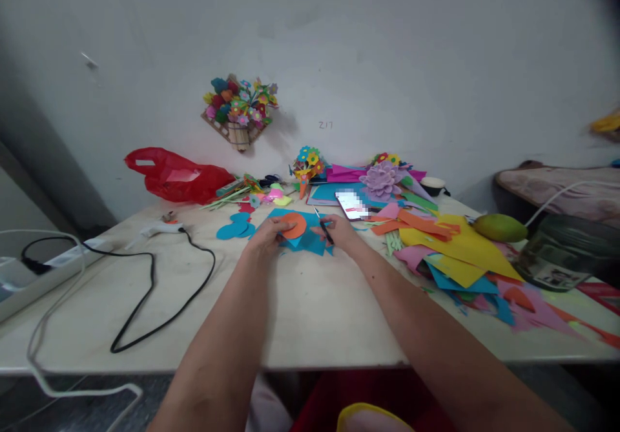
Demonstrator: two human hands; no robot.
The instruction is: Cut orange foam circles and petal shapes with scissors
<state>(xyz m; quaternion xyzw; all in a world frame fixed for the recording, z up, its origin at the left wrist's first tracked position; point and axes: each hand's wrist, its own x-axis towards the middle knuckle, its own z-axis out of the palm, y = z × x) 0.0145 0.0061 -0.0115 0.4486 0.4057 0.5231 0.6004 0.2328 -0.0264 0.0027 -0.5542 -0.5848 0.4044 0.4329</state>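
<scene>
My left hand (269, 233) is closed on an orange foam disc (295, 225), holding it flat over blue foam sheets (310, 239) in the middle of the table (310, 316). My right hand (338, 231) grips a pair of scissors (322, 225), blades pointing up and away, just right of the disc. Both forearms reach in from the near edge.
A glue gun (157, 228) with a black cord (159, 290) lies at left, beside a power strip (58, 261). A red plastic bag (177, 177), paper flowers (380, 180), a phone (352, 205), coloured foam sheets (460, 245), a mango (500, 227) and a jar (562, 254) crowd the back and right.
</scene>
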